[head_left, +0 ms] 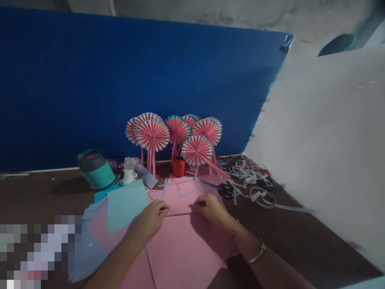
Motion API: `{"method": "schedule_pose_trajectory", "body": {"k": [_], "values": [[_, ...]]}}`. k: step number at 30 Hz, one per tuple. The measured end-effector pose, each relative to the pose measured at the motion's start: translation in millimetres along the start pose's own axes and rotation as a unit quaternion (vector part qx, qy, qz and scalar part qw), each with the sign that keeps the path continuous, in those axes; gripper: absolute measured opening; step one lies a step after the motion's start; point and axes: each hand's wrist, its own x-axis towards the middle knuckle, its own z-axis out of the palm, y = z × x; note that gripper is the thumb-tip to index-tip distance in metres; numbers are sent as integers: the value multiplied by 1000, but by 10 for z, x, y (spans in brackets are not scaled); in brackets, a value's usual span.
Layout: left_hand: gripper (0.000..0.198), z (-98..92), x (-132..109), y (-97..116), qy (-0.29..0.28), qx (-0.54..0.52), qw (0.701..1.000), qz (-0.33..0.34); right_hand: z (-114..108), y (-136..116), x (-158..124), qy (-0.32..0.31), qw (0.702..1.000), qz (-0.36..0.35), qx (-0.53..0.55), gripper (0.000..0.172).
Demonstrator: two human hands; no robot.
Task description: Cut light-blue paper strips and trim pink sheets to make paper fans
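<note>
Head view: left hand [148, 220], right hand [209, 209] along pink paper [183, 253] edge

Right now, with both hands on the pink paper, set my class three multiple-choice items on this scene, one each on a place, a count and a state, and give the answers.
1. Where do the scissors lie?
A) Right of the pink sheet, near the paper strips
B) Beside the green flask
C) In the left hand

2. How many bands does the right hand have at its wrist and forearm?
A) One
B) Two
C) Four

3. How do the paper fans stand?
A) Flat on the table
B) Folded shut in a pile
C) Upright on sticks before the blue board

Answers:
1. A, they lie right of the sheet among the strips.
2. B, a thin bracelet and a bangle show.
3. C, their open rounds stand on sticks.
</note>
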Motion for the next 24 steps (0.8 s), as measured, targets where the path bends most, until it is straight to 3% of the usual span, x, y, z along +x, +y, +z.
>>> {"method": "schedule_pose_trajectory", "body": {"k": [10,15,19,24], "values": [[20,6,2,28,0,47,999,8,5,-36,38,-2,999,4,-53,20],[23,-9,-71,183,6,184,982,38,11,-106,-36,9,988,-26,-152,16],[39,62,-118,248,41,286,950,117,10,-226,-124,2,948,-104,-301,18],[38,103,-107,277,-28,326,923,203,57,-299,-183,-103,891,-213,-387,20]]}}
